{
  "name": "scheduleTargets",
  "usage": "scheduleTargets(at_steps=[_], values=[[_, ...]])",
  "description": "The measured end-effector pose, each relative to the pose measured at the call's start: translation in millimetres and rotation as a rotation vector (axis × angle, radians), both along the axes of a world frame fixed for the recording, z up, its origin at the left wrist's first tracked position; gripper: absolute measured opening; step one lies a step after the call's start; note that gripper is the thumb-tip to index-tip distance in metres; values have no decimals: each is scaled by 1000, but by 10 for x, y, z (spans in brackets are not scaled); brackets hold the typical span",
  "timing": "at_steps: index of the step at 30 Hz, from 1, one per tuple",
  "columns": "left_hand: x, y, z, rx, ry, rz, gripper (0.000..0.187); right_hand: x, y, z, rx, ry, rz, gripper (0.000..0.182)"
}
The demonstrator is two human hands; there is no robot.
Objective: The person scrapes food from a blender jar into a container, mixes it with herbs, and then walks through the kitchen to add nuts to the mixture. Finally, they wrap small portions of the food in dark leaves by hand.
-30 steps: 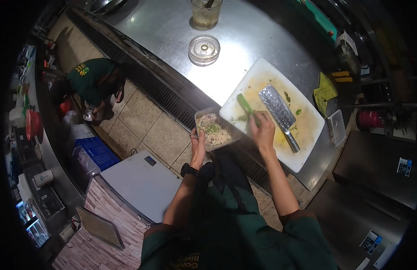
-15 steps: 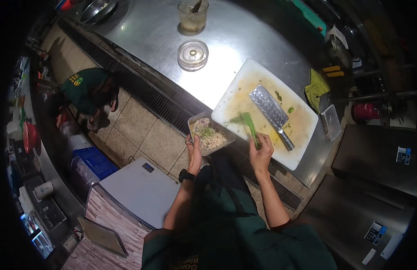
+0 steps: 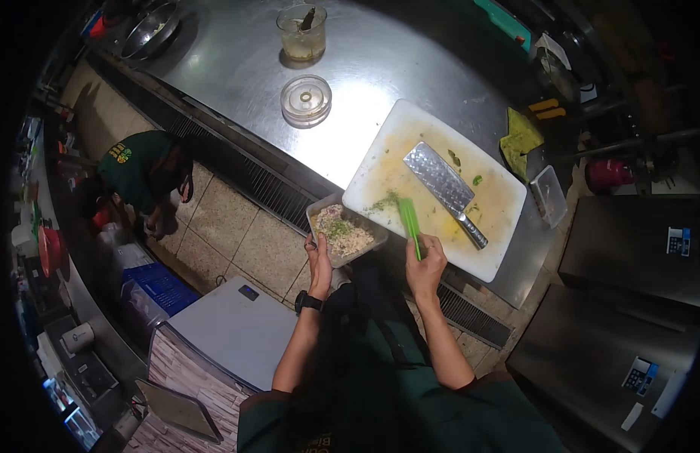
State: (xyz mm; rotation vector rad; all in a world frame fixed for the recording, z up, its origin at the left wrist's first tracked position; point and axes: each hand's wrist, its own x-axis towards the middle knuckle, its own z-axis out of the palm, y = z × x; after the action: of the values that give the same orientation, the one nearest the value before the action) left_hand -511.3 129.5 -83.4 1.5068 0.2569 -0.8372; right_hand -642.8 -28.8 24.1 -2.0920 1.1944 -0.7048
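Note:
My left hand (image 3: 319, 264) grips the near side of a clear plastic container (image 3: 376, 240), held at the table edge just below the cutting board's corner. Inside lies a pale chopped mixture (image 3: 351, 235) with green bits on top. My right hand (image 3: 426, 266) is closed around a bright green spatula (image 3: 409, 217), its flat end on the white cutting board (image 3: 380, 155). Chopped herbs (image 3: 384, 201) lie beside that end. A cleaver (image 3: 440, 175) rests across the board, its handle pointing toward me, with a few green leaves (image 3: 477, 180) nearby.
On the steel table (image 3: 229, 68) stand a clear tub (image 3: 302, 41) with a utensil in it and a round lid (image 3: 305, 100). A yellow-green cloth (image 3: 520, 143) and clear box (image 3: 548, 196) lie right of the board. A person (image 3: 142, 166) bends low at left.
The spatula has shifted left across the board, and its blade is now sharp rather than blurred. The container remains in my left hand at the board's corner. The view has turned slightly.

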Motion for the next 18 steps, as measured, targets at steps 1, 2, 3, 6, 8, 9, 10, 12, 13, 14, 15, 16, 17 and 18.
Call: scheduleTargets(at_steps=[1,2,3,6,8,9,10,12,13,14,15,16,17,18], values=[[-20,5,-9,2,4,-1,72,36,-4,59,2,-8,-2,21],[-29,16,-9,6,10,-19,73,61,-7,87,6,-18,-5,21],[-14,21,1,8,9,-38,73,83,-34,76,8,-22,-8,21],[-13,6,71,8,-3,-28,74,191,-164,20,-30,-51,-33,22],[-2,4,42,11,-26,-30,75,216,-195,-37,-17,10,13,23],[12,-2,60,8,-40,-54,78,237,-195,-44,-17,7,14,23],[3,5,71,8,-49,-77,81,244,-178,-59,-14,-9,39,22],[-8,-7,84,3,5,-51,79,220,-104,-50,-4,-13,69,22],[7,-38,101,-10,50,-29,77,221,-74,-8,-15,-14,123,21],[5,-56,132,-9,52,-25,77,222,-51,26,-26,-16,176,21],[1,-76,174,13,49,-36,77,224,-63,34,-25,-31,155,21],[-3,-87,215,35,46,-47,78,214,-116,7,-24,-31,160,21],[4,-100,214,33,44,-42,78,207,-204,-57,-89,-31,143,21],[-6,-103,169,35,37,-49,78,223,-246,-79,-153,-29,123,22]])
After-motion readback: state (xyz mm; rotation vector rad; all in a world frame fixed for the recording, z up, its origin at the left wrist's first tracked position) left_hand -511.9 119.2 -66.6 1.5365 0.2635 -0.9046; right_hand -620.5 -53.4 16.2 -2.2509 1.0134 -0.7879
